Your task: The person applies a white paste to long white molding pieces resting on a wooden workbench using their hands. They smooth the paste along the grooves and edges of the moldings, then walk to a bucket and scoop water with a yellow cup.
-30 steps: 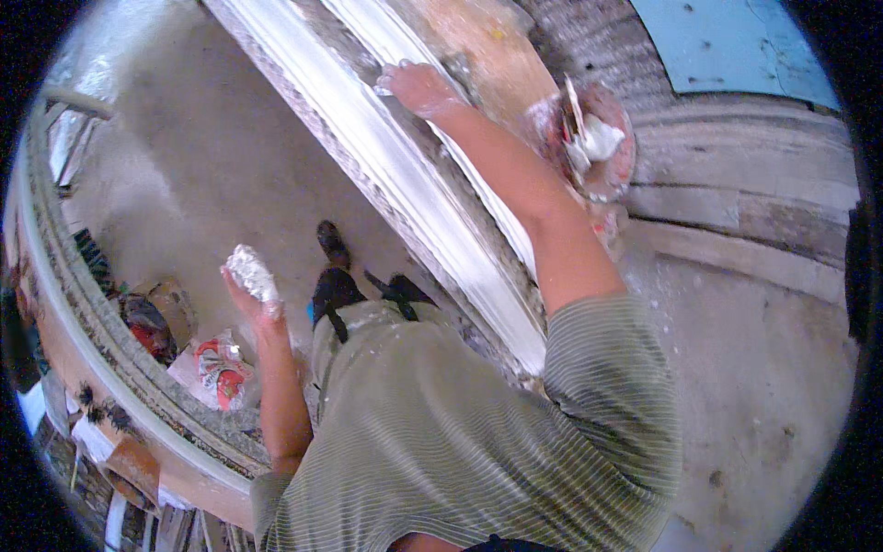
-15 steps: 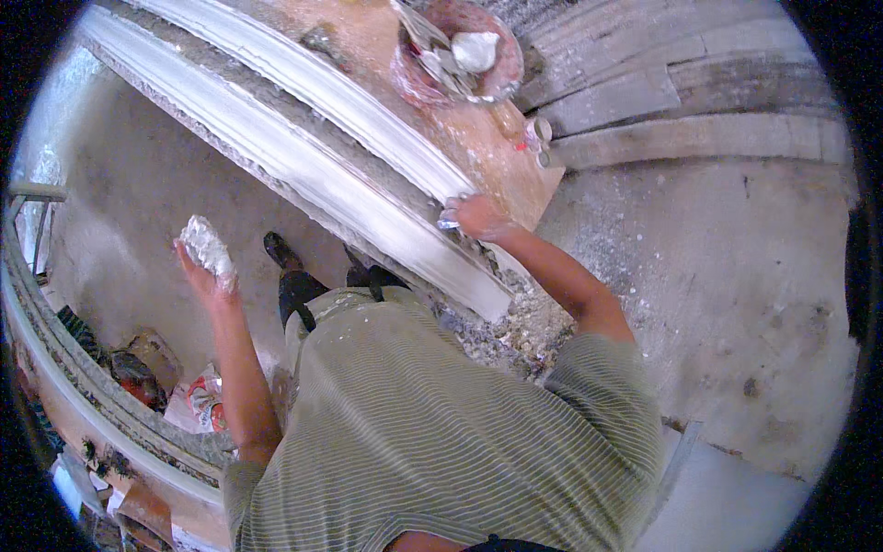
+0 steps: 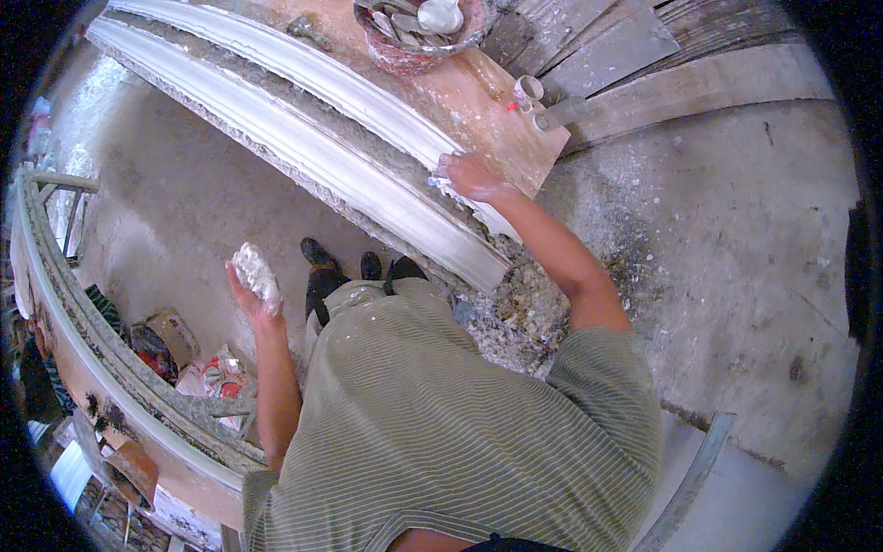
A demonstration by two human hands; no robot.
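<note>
My left hand (image 3: 255,299) is raised at the left with the palm up, bearing a lump of wet white plaster (image 3: 255,270). To the right, my right hand (image 3: 474,176) is closed at the near end of the farther white moulding strip (image 3: 368,103). A small pale edge shows under its fingers, too hidden to name. In front of me runs the nearer moulding strip (image 3: 303,163), long, white and ridged, parallel to the other. Grey rough material lies between the two strips.
A plaster-smeared bowl (image 3: 405,61) with tools and a white lump stands on the board at the back. White cups (image 3: 529,89) are near its corner. Crumbled plaster (image 3: 520,317) lies by the strip ends. A curved frame (image 3: 120,377) rises at the left; boards (image 3: 690,87) lie back right.
The whole view has shifted, so the bowl sits higher in it. My right hand stays on the farther strip, slightly farther from its near end. My left hand still bears the plaster.
</note>
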